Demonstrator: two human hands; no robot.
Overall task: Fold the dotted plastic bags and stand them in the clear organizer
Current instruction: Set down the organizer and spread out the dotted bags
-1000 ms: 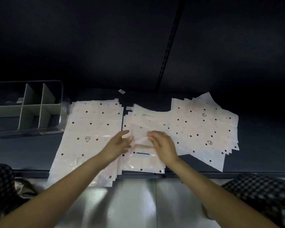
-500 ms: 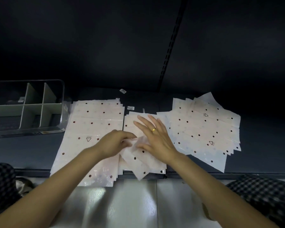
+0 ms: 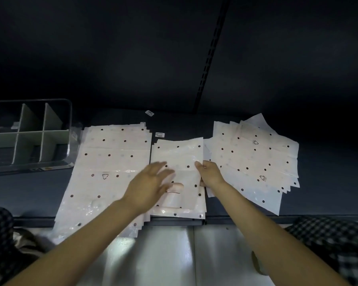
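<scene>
A folded dotted bag lies on the middle pile on the dark shelf. My left hand lies flat on its near left part with fingers spread, slightly blurred. My right hand grips the bag's right edge, thumb on top. A flat stack of dotted bags lies to the left and a fanned stack to the right. The clear organizer with grey dividers stands at the far left, and I see no bags in it.
The dark shelf runs left to right with a dark back wall behind it. Two small white labels lie near the back. A shiny light floor lies below the shelf edge, with checkered fabric at both lower corners.
The middle bag, bunched and skewed before, now lies flat and square. My right hand slid from on top of it to its right edge. My left hand opened flat.
</scene>
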